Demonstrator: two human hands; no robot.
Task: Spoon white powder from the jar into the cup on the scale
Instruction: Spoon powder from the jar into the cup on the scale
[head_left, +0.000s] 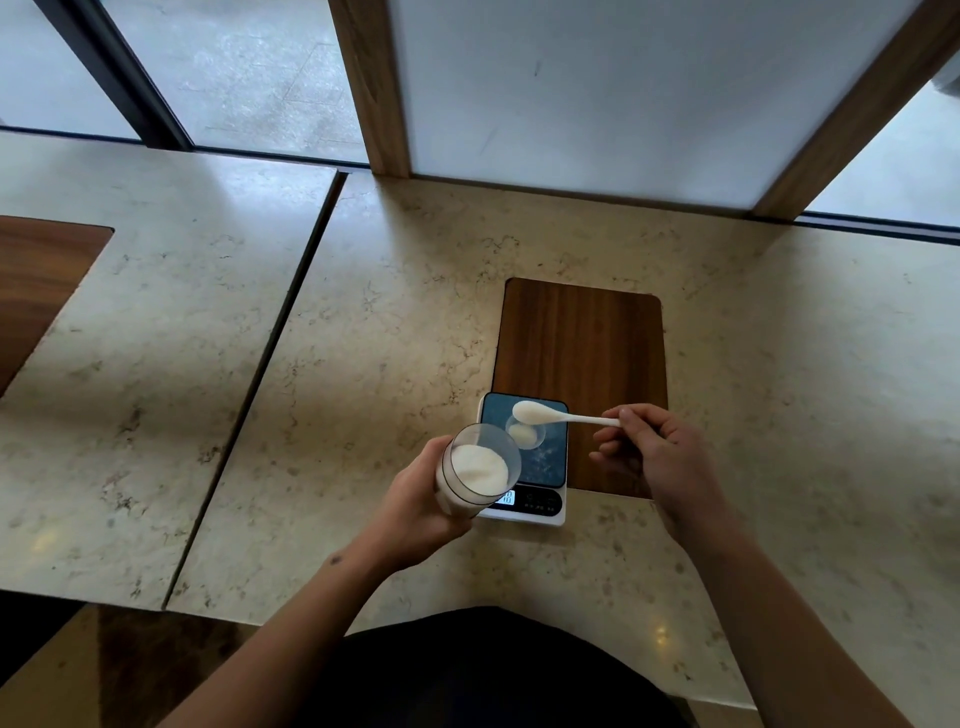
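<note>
My left hand (415, 504) grips a clear jar (475, 475) of white powder, tilted toward me and held just left of the scale (540, 470). A small clear cup (525, 432) with some white powder in it stands on the scale's dark platform. My right hand (652, 447) pinches the handle of a white plastic spoon (558, 414). The spoon's bowl is heaped with powder and hovers right above the cup's far rim. The scale's display (505, 497) is lit, partly hidden behind the jar.
The scale overlaps the near left corner of a wooden inlay (582, 343) in the beige stone counter (363, 338). A seam runs diagonally to the left, with another wooden inlay (36, 280) beyond. A white panel with wooden posts (597, 93) rises behind.
</note>
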